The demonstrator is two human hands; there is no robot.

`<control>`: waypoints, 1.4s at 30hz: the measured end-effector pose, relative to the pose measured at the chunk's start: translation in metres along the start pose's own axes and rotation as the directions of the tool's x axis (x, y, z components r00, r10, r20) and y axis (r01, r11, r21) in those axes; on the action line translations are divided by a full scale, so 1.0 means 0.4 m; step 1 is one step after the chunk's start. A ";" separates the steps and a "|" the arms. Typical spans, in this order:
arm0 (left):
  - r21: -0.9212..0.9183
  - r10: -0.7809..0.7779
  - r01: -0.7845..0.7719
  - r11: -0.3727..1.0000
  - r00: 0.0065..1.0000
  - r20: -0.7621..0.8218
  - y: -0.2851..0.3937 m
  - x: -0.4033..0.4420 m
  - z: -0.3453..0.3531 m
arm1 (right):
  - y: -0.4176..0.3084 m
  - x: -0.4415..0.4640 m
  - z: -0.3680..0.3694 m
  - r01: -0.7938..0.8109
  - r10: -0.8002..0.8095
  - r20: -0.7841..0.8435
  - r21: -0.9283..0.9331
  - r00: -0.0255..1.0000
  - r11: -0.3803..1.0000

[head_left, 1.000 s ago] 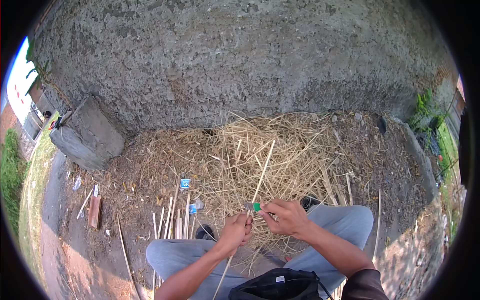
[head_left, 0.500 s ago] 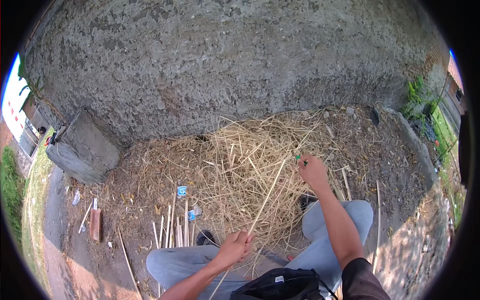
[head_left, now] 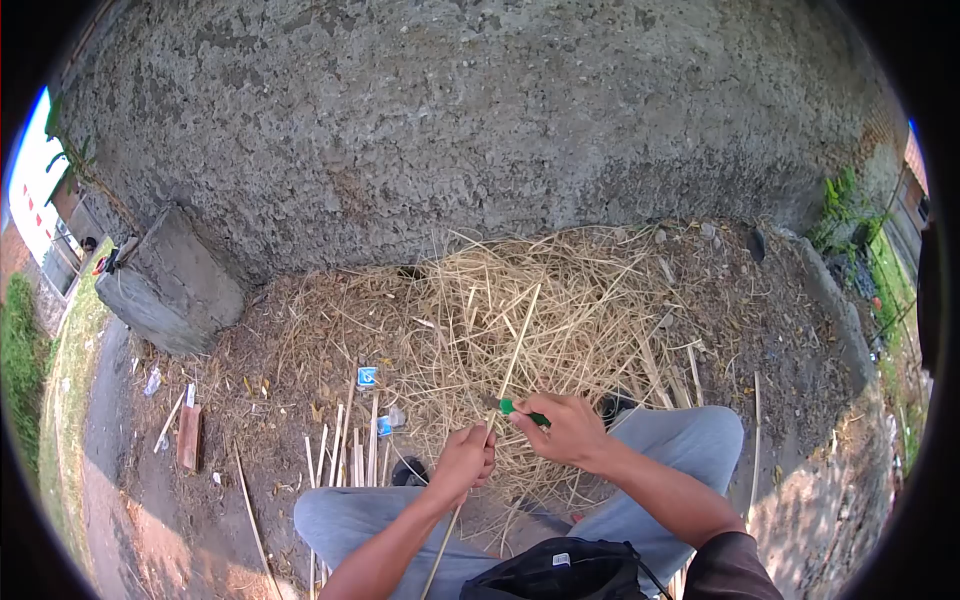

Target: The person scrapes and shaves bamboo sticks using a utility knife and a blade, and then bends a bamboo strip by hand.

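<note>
A long thin pale strip slants up from between my knees, over the straw-like pile. My left hand is wrapped round it at about its middle. My right hand grips a green-handled knife, whose short blade points left and meets the strip just above my left fingers. Thin shavings are heaped on the ground beyond both hands. The strip's lower end runs down past my left forearm.
A rough grey wall rises behind the pile. A concrete block stands at the left, with a reddish brick nearer me. Several cut strips lie by my left knee, near a blue packet.
My right hand went out to the far right with the knife, then came back to the strip beside my left hand. My left hand has kept its hold and shifted only slightly.
</note>
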State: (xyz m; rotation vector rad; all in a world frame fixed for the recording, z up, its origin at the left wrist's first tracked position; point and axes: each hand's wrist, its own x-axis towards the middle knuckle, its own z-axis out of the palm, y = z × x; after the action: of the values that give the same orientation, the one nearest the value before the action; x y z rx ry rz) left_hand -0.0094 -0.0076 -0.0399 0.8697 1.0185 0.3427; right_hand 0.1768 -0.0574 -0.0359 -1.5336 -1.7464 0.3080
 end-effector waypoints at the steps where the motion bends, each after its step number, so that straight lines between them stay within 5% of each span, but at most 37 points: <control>1: -0.010 0.005 -0.005 1.000 1.000 -0.011 -0.001 0.000 0.004 | 0.002 -0.001 -0.001 -0.002 0.002 -0.002 0.001 1.000 1.000; 6: 0.056 0.059 -0.056 0.997 0.996 -0.061 -0.015 -0.028 0.043 | 0.026 -0.004 -0.007 0.036 -0.054 -0.110 -0.164 0.992 0.986; 8: 0.083 0.056 -0.051 0.995 0.997 -0.054 -0.052 -0.052 0.046 | 0.113 0.052 -0.062 -0.209 0.179 -0.223 -0.118 0.958 0.971; 10: 0.188 0.026 -0.046 0.981 0.994 0.108 -0.095 -0.085 0.041 | 0.207 0.096 -0.168 -0.527 0.508 -0.149 -0.147 0.849 0.837; 12: 0.154 0.027 -0.039 0.987 0.996 0.079 -0.034 -0.116 0.044 | 0.326 0.090 -0.156 -0.495 0.471 -0.328 0.013 0.819 0.869; 16: 0.058 0.048 -0.047 0.997 0.999 0.001 0.013 -0.064 -0.030 | 0.235 0.056 -0.100 -0.304 0.419 -0.325 0.350 0.848 0.886; 20: 0.117 0.066 -0.064 0.991 0.998 -0.015 0.016 -0.038 -0.010 | 0.052 0.013 -0.065 -0.205 0.225 -0.062 0.230 0.973 0.951; 26: 0.203 0.197 -0.187 0.961 0.980 -0.030 -0.029 -0.004 0.011 | -0.002 0.005 -0.016 0.077 -0.067 -0.136 0.065 0.988 0.995; 30: 0.375 0.286 -0.272 0.886 0.958 0.019 -0.125 0.005 -0.012 | 0.067 0.035 -0.058 0.034 -0.044 -0.213 -0.047 0.976 0.998; 32: 0.319 0.199 -0.202 0.926 0.979 0.042 -0.111 -0.029 0.007 | 0.100 0.059 -0.126 -0.340 0.330 -0.141 -0.053 0.934 0.939; 33: 0.257 0.113 -0.126 0.958 0.992 0.065 -0.103 -0.045 0.011 | 0.103 0.047 -0.129 -0.349 0.339 -0.152 -0.044 0.928 0.936; 37: 0.129 0.075 -0.082 0.988 0.995 0.060 -0.037 -0.039 0.016 | 0.067 0.006 -0.092 -0.147 0.146 -0.161 0.006 0.976 0.989; 39: 0.053 0.059 -0.061 0.997 0.998 0.032 -0.015 -0.035 0.020 | 0.025 -0.022 -0.056 0.081 -0.085 -0.111 -0.041 0.990 0.996; 42: 0.022 0.062 -0.062 0.998 0.998 0.033 -0.007 -0.032 0.032 | 0.008 -0.029 -0.039 0.057 -0.056 -0.069 0.006 0.996 0.998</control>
State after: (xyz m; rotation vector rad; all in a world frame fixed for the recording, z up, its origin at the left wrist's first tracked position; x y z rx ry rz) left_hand -0.0055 -0.0232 -0.0313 0.9262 0.9691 0.3690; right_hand 0.1892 -0.0719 -0.0319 -1.4696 -1.7298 0.2309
